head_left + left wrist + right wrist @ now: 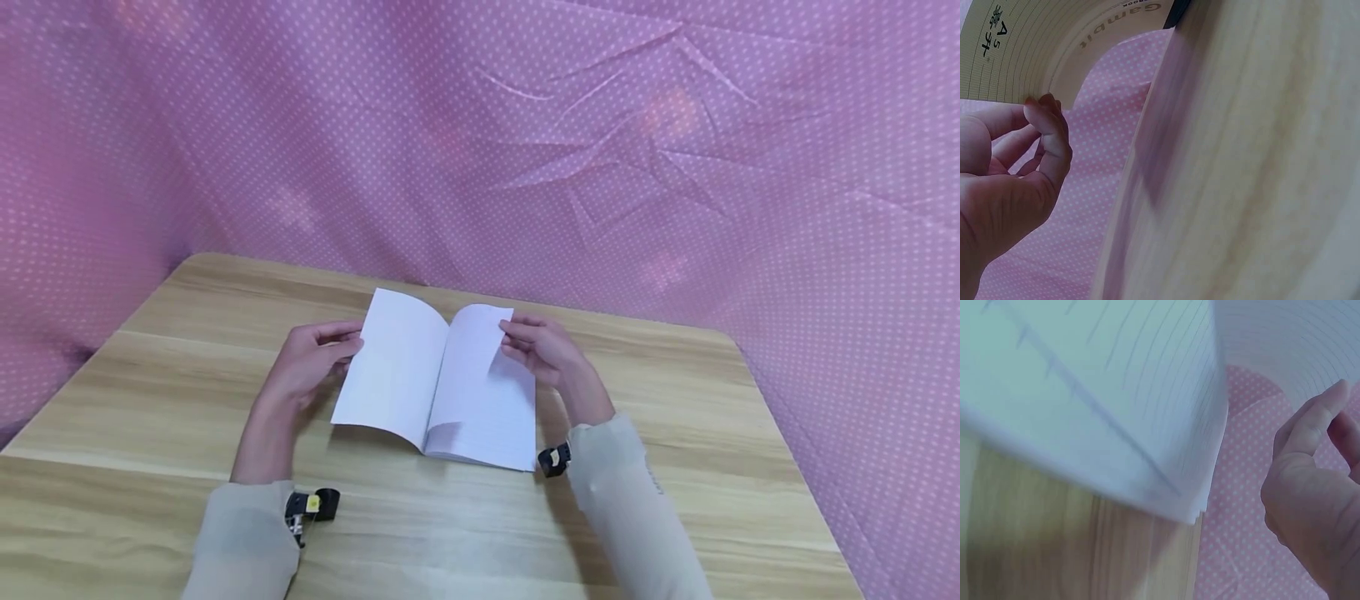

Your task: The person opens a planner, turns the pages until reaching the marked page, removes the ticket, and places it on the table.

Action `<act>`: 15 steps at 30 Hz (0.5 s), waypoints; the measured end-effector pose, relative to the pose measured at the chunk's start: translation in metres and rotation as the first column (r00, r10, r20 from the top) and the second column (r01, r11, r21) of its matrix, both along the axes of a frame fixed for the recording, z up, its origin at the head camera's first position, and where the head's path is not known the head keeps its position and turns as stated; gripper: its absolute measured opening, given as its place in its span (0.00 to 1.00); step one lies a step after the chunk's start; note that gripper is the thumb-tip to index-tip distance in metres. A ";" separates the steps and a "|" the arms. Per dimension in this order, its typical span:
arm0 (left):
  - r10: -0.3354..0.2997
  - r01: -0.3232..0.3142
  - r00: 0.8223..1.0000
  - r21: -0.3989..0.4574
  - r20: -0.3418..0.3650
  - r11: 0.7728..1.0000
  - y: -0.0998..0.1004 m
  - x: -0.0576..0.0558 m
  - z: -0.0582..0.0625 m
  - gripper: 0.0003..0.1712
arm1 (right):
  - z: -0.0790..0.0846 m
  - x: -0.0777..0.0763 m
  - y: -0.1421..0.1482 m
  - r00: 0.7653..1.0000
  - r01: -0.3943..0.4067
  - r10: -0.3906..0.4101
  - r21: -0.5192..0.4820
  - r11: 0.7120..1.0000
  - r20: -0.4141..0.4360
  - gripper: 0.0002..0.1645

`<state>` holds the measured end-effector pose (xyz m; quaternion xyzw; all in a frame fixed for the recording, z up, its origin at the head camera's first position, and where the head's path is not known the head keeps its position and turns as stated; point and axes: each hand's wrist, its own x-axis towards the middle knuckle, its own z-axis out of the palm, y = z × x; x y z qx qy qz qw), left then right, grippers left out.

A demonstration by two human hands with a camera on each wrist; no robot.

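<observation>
An open notebook with pale, lined pages lies spread toward the middle of the table, its left half curving up off the wood. My left hand pinches the outer edge of that left half between thumb and fingers. From below, the left wrist view shows the tan printed cover, with my left fingertips at its edge. On the other side, my right hand pinches the edge of a lifted page, which arches over the flatter pages beneath. In the right wrist view, this page curves up to my right fingertips.
The wood-grain table has rounded far corners. A pink cloth with white dots hangs behind it and along both sides. Small black wrist cameras sit at the left cuff and the right cuff.
</observation>
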<state>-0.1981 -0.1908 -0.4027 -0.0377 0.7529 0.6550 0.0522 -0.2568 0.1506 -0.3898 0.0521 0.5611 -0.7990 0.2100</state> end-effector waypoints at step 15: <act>0.000 0.000 1.000 0.002 -0.013 1.000 -0.002 0.001 0.000 0.26 | 0.007 0.001 -0.025 0.999 -0.023 0.021 -0.069 0.997 -0.031 0.01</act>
